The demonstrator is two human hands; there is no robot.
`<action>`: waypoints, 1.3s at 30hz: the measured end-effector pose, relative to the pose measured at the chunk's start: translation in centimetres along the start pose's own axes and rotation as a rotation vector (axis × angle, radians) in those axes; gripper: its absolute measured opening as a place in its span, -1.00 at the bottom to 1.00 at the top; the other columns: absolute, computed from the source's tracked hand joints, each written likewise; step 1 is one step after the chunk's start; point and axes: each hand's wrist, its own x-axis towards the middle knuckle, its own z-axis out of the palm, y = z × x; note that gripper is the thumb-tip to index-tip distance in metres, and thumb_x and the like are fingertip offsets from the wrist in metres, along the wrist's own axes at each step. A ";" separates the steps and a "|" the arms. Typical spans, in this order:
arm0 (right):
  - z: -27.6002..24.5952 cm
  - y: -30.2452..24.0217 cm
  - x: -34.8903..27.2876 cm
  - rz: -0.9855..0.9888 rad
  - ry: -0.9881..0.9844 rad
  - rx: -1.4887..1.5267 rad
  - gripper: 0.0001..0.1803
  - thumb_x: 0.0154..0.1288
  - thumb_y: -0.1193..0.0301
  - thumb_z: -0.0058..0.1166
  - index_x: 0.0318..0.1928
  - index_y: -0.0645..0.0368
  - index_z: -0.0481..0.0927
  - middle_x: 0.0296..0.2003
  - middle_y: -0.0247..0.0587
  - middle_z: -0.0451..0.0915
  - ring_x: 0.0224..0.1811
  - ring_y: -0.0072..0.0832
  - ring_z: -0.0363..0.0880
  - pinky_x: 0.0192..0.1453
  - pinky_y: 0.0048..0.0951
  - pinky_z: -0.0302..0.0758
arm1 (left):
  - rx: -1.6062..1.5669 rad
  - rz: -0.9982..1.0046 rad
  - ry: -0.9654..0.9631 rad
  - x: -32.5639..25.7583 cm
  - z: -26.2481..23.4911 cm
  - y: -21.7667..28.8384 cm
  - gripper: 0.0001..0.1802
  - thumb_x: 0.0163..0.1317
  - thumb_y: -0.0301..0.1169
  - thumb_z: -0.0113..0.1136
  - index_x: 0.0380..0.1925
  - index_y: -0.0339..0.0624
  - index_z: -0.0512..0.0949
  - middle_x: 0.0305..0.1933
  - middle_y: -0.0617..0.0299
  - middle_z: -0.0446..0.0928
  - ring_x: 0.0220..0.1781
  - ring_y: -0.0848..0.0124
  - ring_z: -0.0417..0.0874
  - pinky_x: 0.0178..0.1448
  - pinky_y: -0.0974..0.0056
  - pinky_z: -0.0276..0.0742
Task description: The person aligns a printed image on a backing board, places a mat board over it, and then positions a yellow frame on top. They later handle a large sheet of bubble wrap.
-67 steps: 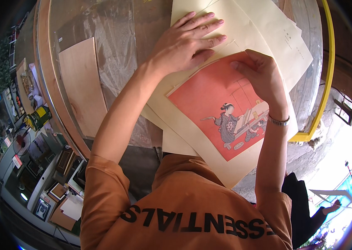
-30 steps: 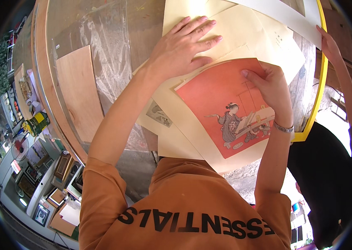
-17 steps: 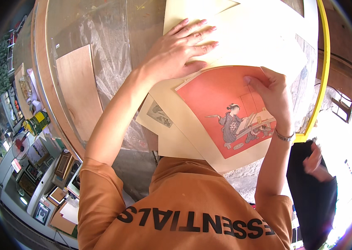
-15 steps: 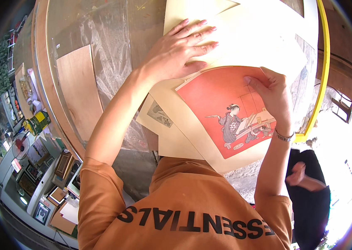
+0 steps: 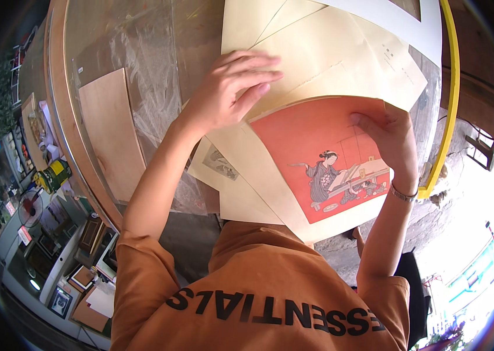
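Observation:
A print [image 5: 323, 161] with an orange-red ground and a seated figure in a dark robe lies on a cream sheet, on top of a loose stack of cream paper sheets [image 5: 329, 70]. My right hand [image 5: 390, 140] pinches the print's upper right edge, thumb on top. My left hand [image 5: 226, 88] rests flat on the cream sheets just left of the print, fingers stretched out and holding nothing. Under the stack, a lower sheet with a small grey picture [image 5: 220, 164] sticks out to the left.
The papers lie on a round table [image 5: 60, 128] with a wooden rim and a clear plastic cover. A thin wooden board [image 5: 109, 131] lies to the left. A white mat board [image 5: 399, 20] sits top right, beside a yellow rim [image 5: 451, 88]. Picture frames [image 5: 83, 257] clutter the floor.
The red print has slid to the right and down off the stack, uncovering the sheet with the small grey picture. Another person passed at the right edge and is gone.

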 end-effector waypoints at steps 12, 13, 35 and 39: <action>-2.5 -2.2 -4.3 -0.077 0.039 0.074 -0.86 0.25 0.58 0.24 -0.18 0.34 0.69 -0.41 -0.34 0.71 -0.33 -0.77 0.56 -0.23 -0.63 0.54 | -0.418 -0.346 0.245 -2.8 1.2 7.6 -0.81 0.22 -0.54 0.33 -0.16 -0.28 0.64 -0.31 0.24 0.67 -0.30 0.52 0.66 -0.18 0.41 0.59; -2.7 -2.8 -5.0 -0.069 0.046 0.057 -0.86 0.25 0.57 0.24 -0.18 0.34 0.69 -0.41 -0.32 0.71 -0.33 -0.77 0.57 -0.23 -0.63 0.54 | -0.492 -0.389 0.259 -3.1 1.3 8.1 -0.83 0.22 -0.54 0.33 -0.18 -0.27 0.64 -0.31 0.24 0.67 -0.31 0.53 0.65 -0.19 0.41 0.58; -3.3 1.5 -21.3 0.024 0.274 0.261 -0.91 0.32 0.51 0.24 -0.25 0.30 0.63 -0.39 -0.45 0.60 -0.33 -0.78 0.47 -0.22 -0.60 0.50 | -1.228 -0.554 0.573 -4.0 1.1 15.1 -0.52 0.49 -0.07 0.02 -0.09 -0.35 0.61 -0.14 0.17 0.64 -0.06 0.45 0.60 0.07 0.27 0.51; -5.0 0.8 -25.9 -0.119 0.887 0.286 -0.88 0.45 0.46 0.10 -0.18 0.26 0.61 -0.43 -0.45 0.64 -0.40 -0.82 0.42 -0.34 -0.68 0.38 | -0.096 -0.748 0.770 -11.5 6.3 8.5 -0.39 0.34 0.01 0.16 0.10 -0.34 0.50 0.07 0.01 0.54 0.13 0.12 0.52 0.22 0.02 0.41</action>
